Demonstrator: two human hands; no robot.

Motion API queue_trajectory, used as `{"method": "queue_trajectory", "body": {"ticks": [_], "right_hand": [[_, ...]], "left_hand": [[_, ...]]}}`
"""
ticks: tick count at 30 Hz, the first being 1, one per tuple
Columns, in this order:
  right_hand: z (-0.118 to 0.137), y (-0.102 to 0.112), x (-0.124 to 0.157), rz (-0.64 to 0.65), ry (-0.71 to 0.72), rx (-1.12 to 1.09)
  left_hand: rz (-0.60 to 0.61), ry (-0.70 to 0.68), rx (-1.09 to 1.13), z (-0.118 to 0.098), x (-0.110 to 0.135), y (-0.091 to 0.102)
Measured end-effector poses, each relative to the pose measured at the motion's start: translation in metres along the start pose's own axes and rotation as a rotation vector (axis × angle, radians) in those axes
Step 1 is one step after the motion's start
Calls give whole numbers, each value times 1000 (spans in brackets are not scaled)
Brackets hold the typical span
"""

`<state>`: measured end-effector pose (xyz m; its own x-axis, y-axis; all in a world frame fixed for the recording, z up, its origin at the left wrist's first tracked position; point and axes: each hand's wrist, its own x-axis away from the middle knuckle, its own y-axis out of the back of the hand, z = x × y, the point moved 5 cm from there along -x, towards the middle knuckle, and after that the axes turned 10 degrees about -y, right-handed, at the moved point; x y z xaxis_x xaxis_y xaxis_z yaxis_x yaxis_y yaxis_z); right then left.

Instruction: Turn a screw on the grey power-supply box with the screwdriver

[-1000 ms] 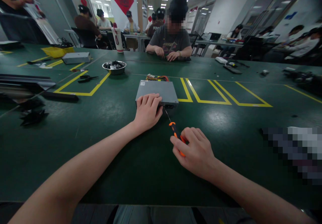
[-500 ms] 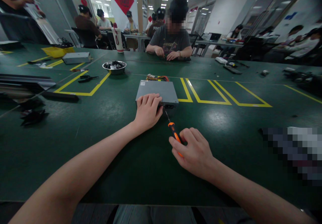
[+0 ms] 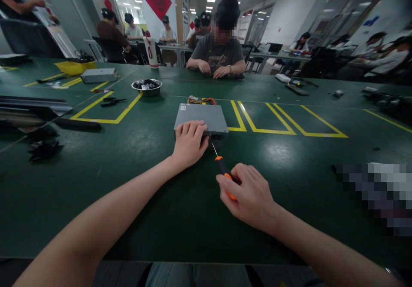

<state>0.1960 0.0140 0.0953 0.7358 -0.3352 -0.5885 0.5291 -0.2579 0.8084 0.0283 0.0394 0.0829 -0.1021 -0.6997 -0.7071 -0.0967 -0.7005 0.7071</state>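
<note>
A flat grey metal box lies on the green table, with coloured wires at its far edge. My left hand rests on the box's near left corner, fingers curled over its top and front. My right hand is closed around the orange and black handle of a screwdriver. The thin shaft points at the box's near face, close to the right of my left hand. Whether the tip touches the box I cannot tell.
Yellow tape outlines mark the table. A metal bowl, pliers, a second grey box and a yellow tray lie at the far left. Dark metal strips sit left. A person works opposite.
My right hand has shifted very slightly and turned on the screwdriver handle. The left hand and the box have not moved.
</note>
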Motion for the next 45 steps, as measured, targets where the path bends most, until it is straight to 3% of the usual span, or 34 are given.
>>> {"method": "queue_trajectory", "body": {"ticks": [7,21,29,45], "right_hand": [[-8,-1,1,19,-100,-18],[-1,-6,0,5,121,25],[-15,6,6,-129,149,2],[-24,12,8,-160,145,16]], "left_hand": [[10,-1,0,-1,-1,0],[3,14,-3,0,0,-1],[3,17,1,0,0,0],[16,12,12,1,-1,0]]}}
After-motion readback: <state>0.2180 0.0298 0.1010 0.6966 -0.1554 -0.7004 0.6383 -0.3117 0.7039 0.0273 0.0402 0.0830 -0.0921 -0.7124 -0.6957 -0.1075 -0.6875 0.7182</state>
